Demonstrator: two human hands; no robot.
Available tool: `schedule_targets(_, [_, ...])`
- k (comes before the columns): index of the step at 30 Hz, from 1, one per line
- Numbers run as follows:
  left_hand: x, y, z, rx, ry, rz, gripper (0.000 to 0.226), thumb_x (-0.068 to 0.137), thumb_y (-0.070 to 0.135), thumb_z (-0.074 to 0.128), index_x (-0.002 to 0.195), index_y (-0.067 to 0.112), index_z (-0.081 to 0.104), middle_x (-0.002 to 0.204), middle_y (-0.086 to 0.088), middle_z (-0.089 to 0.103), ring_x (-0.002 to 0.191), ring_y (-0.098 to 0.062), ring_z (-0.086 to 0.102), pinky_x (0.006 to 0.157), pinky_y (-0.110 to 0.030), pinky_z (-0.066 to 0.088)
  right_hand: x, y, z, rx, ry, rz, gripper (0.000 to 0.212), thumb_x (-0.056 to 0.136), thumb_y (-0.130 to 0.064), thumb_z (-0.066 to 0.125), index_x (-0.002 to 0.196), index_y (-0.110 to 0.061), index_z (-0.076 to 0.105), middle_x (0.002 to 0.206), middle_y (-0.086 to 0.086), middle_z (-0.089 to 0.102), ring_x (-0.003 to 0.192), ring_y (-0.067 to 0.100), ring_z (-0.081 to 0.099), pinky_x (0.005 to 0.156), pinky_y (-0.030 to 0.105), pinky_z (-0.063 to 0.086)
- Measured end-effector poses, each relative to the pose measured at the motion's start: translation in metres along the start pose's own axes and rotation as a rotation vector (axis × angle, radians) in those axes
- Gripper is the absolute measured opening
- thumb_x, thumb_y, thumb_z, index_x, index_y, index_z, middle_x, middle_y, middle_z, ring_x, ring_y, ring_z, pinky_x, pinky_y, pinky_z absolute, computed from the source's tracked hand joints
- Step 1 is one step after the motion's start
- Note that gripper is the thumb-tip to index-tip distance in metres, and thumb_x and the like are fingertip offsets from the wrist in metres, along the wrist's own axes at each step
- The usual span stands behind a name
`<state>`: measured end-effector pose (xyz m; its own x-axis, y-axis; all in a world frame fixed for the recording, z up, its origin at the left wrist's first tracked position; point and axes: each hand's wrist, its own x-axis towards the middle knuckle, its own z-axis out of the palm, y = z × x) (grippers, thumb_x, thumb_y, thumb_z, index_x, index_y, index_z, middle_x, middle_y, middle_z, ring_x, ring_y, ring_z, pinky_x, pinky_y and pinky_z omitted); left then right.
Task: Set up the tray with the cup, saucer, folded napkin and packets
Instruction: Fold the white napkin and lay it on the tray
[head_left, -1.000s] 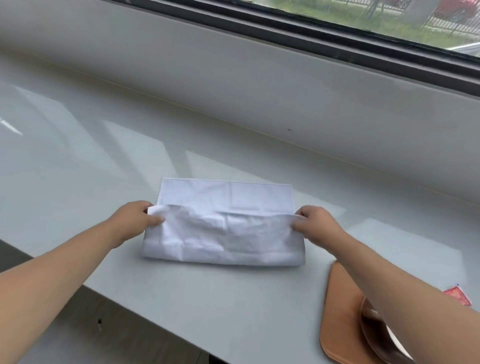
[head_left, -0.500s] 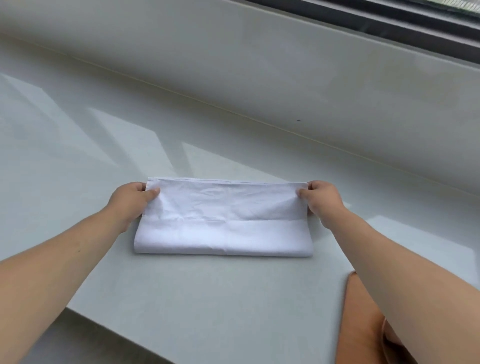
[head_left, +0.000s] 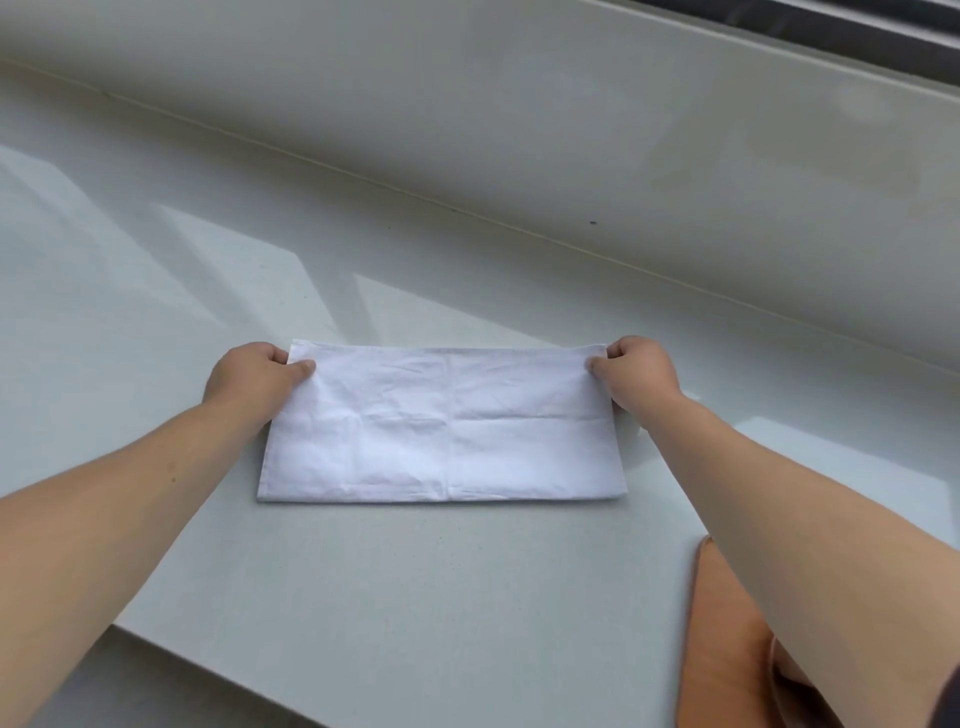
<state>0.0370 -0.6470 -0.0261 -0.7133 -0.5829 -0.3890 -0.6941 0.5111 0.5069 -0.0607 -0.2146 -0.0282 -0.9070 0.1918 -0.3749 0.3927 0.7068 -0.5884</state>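
White cloth napkin (head_left: 441, 426) lies flat on the pale countertop (head_left: 415, 597), folded into a long rectangle, fold crease running across its middle. Left hand (head_left: 249, 376) pinches the far-left corner: thumb on top of the cloth, other fingers curled at the edge, clamped on the napkin. Right hand (head_left: 639, 371) does the same at the far-right corner, thumb on top, fingers curled around the edge. Near edge of the napkin sits well back from both sets of fingers, toward the person. Brown tray (head_left: 722, 639) is at bottom right, below the right forearm, apart from the napkin; only its left edge shows. A dark rounded rim sits on it, mostly hidden by the arm, can't tell what it is. Cup and packets out of view.
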Motion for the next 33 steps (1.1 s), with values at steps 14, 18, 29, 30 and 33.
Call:
schedule_targets(14, [-0.057, -0.014, 0.011, 0.511, -0.059, 0.679, 0.011, 0.087, 0.034, 0.064, 0.097, 0.029, 0.068, 0.105, 0.005, 0.062, 0.103, -0.023, 0.059, 0.074, -0.036, 0.049, -0.065, 0.020, 0.010, -0.553, -0.043, -0.652, 0.014, 0.090, -0.019, 0.058, 0.102, -0.019, 0.066, 0.099, 0.003, 0.060, 0.096, 0.028, 0.055, 0.070, 0.036, 0.048])
schedule_targets(18, [-0.085, -0.038, 0.006, 0.647, -0.246, 0.873, 0.031, 0.080, 0.061, 0.062, 0.099, 0.036, 0.062, 0.118, 0.019, 0.054, 0.110, -0.008, 0.053, 0.073, -0.029, 0.049, -0.105, 0.035, 0.006, -0.676, -0.221, -0.896, 0.017, 0.089, -0.029, 0.059, 0.101, -0.020, 0.066, 0.099, 0.003, 0.061, 0.093, 0.028, 0.056, 0.073, 0.037, 0.049])
schedule_targets(29, [-0.102, -0.054, 0.001, 0.755, -0.103, 1.104, 0.022, 0.061, 0.000, 0.083, 0.074, 0.009, 0.069, 0.102, -0.007, 0.076, 0.075, -0.029, 0.072, 0.055, -0.034, 0.057, -0.122, 0.062, -0.006, -0.959, -0.202, -0.864, 0.012, 0.089, -0.016, 0.050, 0.099, -0.017, 0.058, 0.100, 0.001, 0.055, 0.091, 0.026, 0.051, 0.076, 0.038, 0.046])
schedule_targets(30, [-0.104, -0.054, 0.001, 0.723, -0.091, 1.078, 0.019, 0.064, 0.000, 0.080, 0.075, 0.010, 0.068, 0.097, -0.003, 0.075, 0.072, -0.029, 0.070, 0.053, -0.033, 0.054, -0.122, 0.061, -0.007, -0.953, -0.199, -0.857, 0.012, 0.090, -0.016, 0.050, 0.098, -0.017, 0.058, 0.098, 0.001, 0.056, 0.090, 0.026, 0.051, 0.075, 0.038, 0.046])
schedule_targets(33, [-0.109, -0.056, -0.002, 0.667, -0.084, 1.000, 0.011, 0.074, 0.008, 0.069, 0.080, 0.016, 0.063, 0.078, 0.007, 0.066, 0.065, -0.023, 0.061, 0.053, -0.029, 0.040, -0.129, 0.061, -0.012, -0.898, -0.243, -0.858, 0.010, 0.089, -0.018, 0.048, 0.095, -0.018, 0.057, 0.093, -0.001, 0.057, 0.088, 0.025, 0.052, 0.070, 0.036, 0.045])
